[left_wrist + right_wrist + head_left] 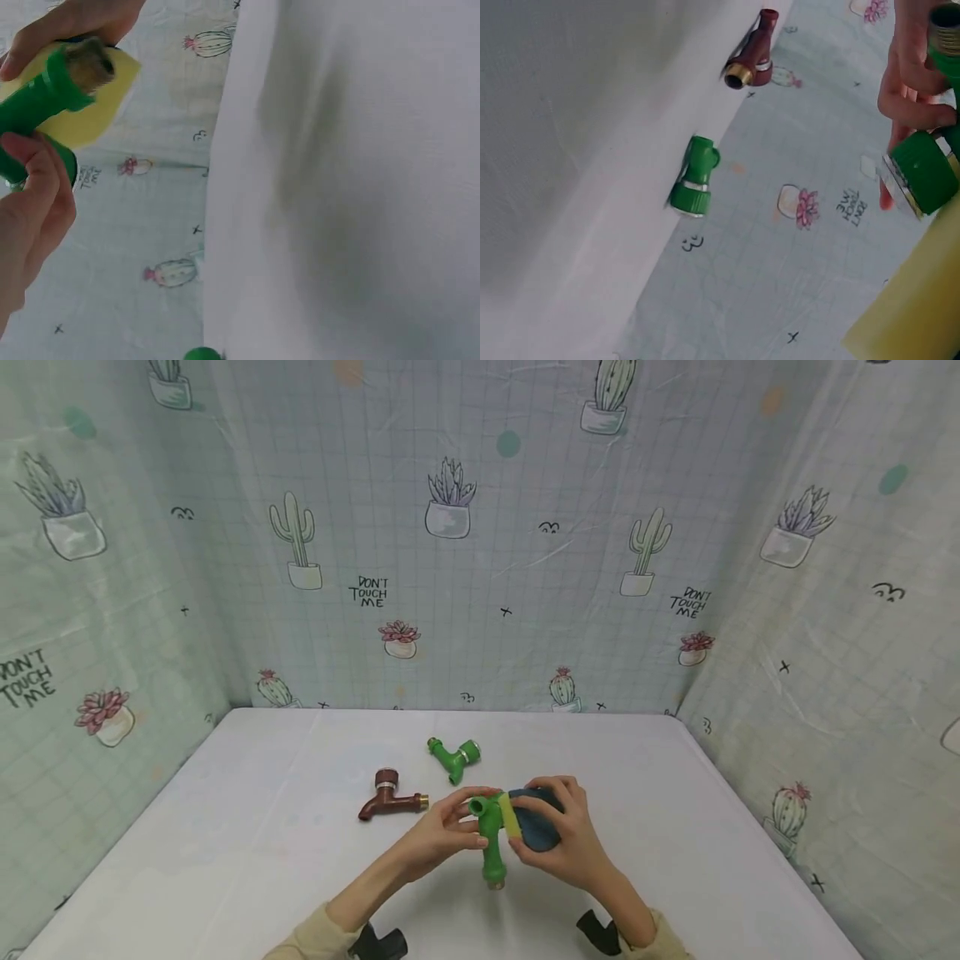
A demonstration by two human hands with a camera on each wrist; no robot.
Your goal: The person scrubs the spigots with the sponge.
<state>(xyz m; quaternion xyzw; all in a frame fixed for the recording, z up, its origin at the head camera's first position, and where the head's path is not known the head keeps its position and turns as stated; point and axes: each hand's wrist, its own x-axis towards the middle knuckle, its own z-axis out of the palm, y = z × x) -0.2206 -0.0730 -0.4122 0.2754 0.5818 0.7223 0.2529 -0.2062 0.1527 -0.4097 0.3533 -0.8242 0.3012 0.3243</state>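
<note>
A green tap (491, 847) with a threaded brass end is held up over the table by my left hand (435, 837), thumb on one side and fingers on the other. In the left wrist view, the brass end of the tap (45, 97) points toward the camera. My right hand (576, 843) grips a sponge (536, 828), dark blue on one face and yellow on the other. The yellow face lies against the side of the tap. In the right wrist view, the yellow sponge (922, 300) sits beside the tap's ribbed green knob (924, 171).
A brown tap (392, 802) with a brass end lies on the white table (225, 860), left of the hands. Behind them lies another green tap (455, 758). A cactus-print sheet (487, 568) walls the back and sides. Black pieces (598, 933) show by both wrists.
</note>
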